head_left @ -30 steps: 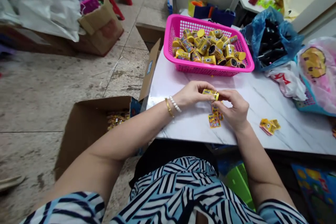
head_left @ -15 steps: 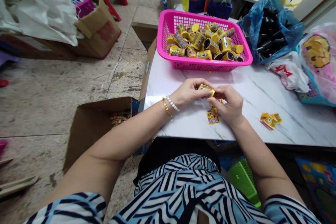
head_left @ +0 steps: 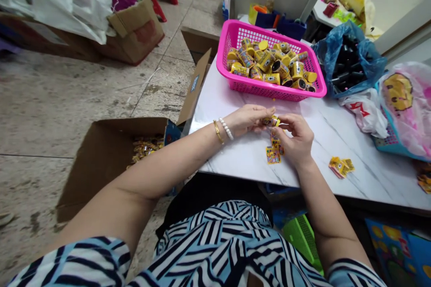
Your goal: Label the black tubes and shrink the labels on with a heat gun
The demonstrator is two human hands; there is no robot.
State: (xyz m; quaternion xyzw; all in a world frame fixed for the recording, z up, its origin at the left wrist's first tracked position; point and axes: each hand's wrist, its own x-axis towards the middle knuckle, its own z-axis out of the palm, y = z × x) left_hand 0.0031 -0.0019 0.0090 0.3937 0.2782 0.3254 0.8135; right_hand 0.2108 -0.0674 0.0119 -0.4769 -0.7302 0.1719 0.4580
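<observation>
Even, soft indoor light, fairly bright, no clear source in view, faint sheen on the white tabletop (head_left: 340,152); weak, soft shadows beneath the left hand (head_left: 247,121); wide-angle bending toward the edges, tile floor (head_left: 67,98) lines curving; slight overall softness, small packets (head_left: 272,155) somewhat blurred

The bench (head_left: 235,166) runs ahead of the person, with a plastic basket (head_left: 269,92) on it at twelve o'clock, holding small round tubs (head_left: 269,69). At two o'clock on the bench, a knotted plastic bag (head_left: 350,60) sits beside the basket, a carrier bag (head_left: 365,114) lies just below it, and a printed bag (head_left: 406,98) lies to its right. Loose packets (head_left: 340,167) lie at three o'clock. Over the bench, a held packet (head_left: 272,121) sits between the left hand (head_left: 247,120) and right hand (head_left: 296,139), above a small pile of packets (head_left: 272,154). On the floor at nine o'clock, a cardboard box (head_left: 101,166) beside the bench contains more packets (head_left: 144,149).
</observation>
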